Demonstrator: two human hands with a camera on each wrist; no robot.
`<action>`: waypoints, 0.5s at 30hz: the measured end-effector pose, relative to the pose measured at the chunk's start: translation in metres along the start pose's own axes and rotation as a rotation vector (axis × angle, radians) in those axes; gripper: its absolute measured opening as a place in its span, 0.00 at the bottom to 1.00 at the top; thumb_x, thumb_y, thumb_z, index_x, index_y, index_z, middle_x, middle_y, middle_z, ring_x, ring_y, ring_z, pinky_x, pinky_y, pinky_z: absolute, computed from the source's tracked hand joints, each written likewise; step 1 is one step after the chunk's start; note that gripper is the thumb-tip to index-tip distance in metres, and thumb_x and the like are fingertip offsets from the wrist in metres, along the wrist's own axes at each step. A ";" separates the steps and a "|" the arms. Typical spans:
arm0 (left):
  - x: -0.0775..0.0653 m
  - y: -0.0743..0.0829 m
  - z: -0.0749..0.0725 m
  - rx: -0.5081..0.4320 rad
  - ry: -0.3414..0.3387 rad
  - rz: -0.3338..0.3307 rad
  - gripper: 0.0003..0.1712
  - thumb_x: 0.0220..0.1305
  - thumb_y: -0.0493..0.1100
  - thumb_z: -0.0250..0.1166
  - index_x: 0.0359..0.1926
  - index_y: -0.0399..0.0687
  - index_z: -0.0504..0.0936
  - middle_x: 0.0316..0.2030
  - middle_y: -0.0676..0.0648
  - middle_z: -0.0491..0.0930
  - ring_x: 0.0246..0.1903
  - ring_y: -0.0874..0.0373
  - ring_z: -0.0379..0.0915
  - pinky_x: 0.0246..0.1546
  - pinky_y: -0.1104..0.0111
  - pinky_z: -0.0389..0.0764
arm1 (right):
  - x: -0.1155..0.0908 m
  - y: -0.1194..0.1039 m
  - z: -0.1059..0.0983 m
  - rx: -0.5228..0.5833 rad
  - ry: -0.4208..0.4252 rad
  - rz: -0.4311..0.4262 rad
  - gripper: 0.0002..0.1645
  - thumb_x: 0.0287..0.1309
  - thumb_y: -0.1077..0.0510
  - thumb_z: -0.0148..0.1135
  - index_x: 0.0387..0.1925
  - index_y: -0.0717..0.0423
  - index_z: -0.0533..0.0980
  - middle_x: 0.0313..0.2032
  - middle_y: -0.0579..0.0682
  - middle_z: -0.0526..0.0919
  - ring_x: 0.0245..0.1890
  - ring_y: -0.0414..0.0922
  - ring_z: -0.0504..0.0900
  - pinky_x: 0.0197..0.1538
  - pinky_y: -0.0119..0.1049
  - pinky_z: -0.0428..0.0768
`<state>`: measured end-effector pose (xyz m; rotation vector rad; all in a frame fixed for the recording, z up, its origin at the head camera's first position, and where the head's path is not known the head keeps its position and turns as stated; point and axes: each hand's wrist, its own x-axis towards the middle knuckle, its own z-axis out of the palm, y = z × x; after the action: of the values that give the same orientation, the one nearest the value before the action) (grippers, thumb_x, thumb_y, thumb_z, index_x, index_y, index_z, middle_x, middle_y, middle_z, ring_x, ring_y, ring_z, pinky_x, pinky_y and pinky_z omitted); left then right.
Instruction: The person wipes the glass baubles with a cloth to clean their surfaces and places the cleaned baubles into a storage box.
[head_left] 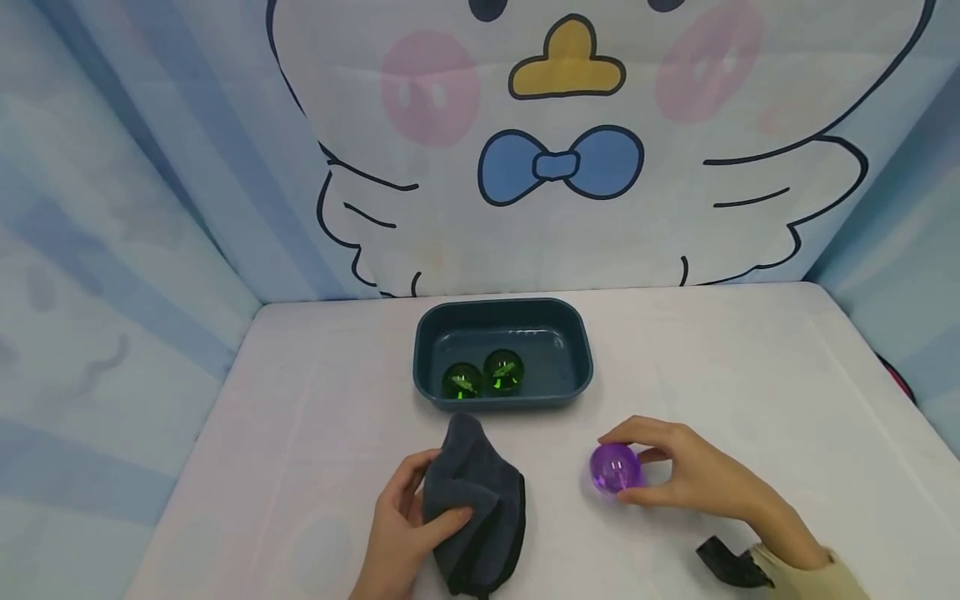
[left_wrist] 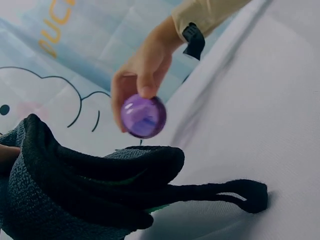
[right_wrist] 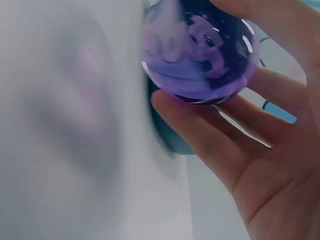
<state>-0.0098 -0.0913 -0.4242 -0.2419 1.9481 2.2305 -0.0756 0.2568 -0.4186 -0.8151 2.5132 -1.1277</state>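
Observation:
My left hand (head_left: 405, 525) grips a dark grey cloth pouch (head_left: 487, 500), thumb on the near face. Black edging and a black loop (left_wrist: 245, 192) show on the pouch in the left wrist view, with a little green between its folds. Right of it, my right hand (head_left: 697, 475) pinches a clear purple ball (head_left: 615, 468) between thumb and fingers. In the right wrist view, the purple ball (right_wrist: 200, 55) appears close up, its surface reflecting light. Two clear green balls (head_left: 503, 371) lie side by side in a dark teal tray (head_left: 555, 350), beyond both hands.
The tray stands toward the back of the white-covered table (head_left: 300, 467). A printed cloth (head_left: 558, 242) with a cartoon duck hangs behind it, and blue-patterned cloth closes in both sides. A black strap (head_left: 731, 567) hangs at the right sleeve.

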 end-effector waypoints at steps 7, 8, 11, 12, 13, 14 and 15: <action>0.000 0.003 0.003 -0.012 -0.011 -0.016 0.40 0.48 0.33 0.77 0.63 0.43 0.71 0.63 0.43 0.71 0.59 0.49 0.70 0.58 0.70 0.78 | 0.009 -0.014 -0.005 -0.012 0.149 -0.100 0.33 0.48 0.43 0.77 0.56 0.46 0.77 0.52 0.40 0.81 0.51 0.36 0.80 0.45 0.36 0.87; 0.000 0.004 0.003 -0.011 -0.011 -0.018 0.40 0.48 0.33 0.77 0.63 0.44 0.71 0.63 0.43 0.71 0.59 0.49 0.70 0.58 0.70 0.77 | 0.011 -0.015 -0.004 -0.010 0.164 -0.111 0.33 0.48 0.44 0.77 0.56 0.45 0.77 0.52 0.40 0.81 0.51 0.35 0.80 0.45 0.35 0.87; 0.000 0.007 0.005 -0.018 -0.014 -0.015 0.39 0.48 0.33 0.77 0.62 0.45 0.71 0.62 0.43 0.71 0.58 0.48 0.70 0.58 0.68 0.78 | 0.016 -0.021 -0.003 0.000 0.197 -0.150 0.32 0.47 0.47 0.78 0.56 0.42 0.77 0.51 0.40 0.81 0.50 0.36 0.80 0.46 0.34 0.86; 0.000 0.008 0.006 -0.018 -0.015 -0.011 0.39 0.48 0.33 0.77 0.62 0.45 0.72 0.62 0.43 0.71 0.58 0.48 0.70 0.58 0.68 0.78 | 0.018 -0.024 -0.003 0.007 0.205 -0.161 0.33 0.47 0.48 0.79 0.56 0.42 0.77 0.51 0.40 0.81 0.50 0.37 0.81 0.46 0.33 0.86; 0.000 0.009 0.007 -0.021 -0.020 -0.003 0.39 0.48 0.32 0.77 0.62 0.45 0.72 0.62 0.43 0.71 0.58 0.48 0.71 0.58 0.67 0.78 | 0.020 -0.026 -0.002 0.009 0.215 -0.173 0.33 0.47 0.49 0.79 0.56 0.43 0.77 0.51 0.40 0.81 0.50 0.37 0.81 0.46 0.33 0.85; 0.000 0.011 0.008 -0.022 -0.024 0.006 0.39 0.48 0.32 0.77 0.62 0.45 0.72 0.62 0.43 0.71 0.58 0.48 0.71 0.58 0.67 0.77 | 0.022 -0.029 -0.001 0.011 0.225 -0.183 0.33 0.46 0.50 0.80 0.56 0.43 0.77 0.51 0.41 0.81 0.50 0.37 0.81 0.47 0.32 0.85; 0.000 0.012 0.009 -0.025 -0.031 0.015 0.39 0.48 0.32 0.77 0.62 0.45 0.72 0.62 0.43 0.70 0.58 0.47 0.71 0.58 0.67 0.78 | 0.024 -0.032 0.000 0.014 0.237 -0.192 0.34 0.46 0.51 0.80 0.56 0.44 0.77 0.52 0.41 0.81 0.50 0.38 0.81 0.47 0.32 0.85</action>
<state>-0.0124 -0.0838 -0.4113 -0.1956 1.9133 2.2557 -0.0826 0.2257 -0.3949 -0.9894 2.6575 -1.3750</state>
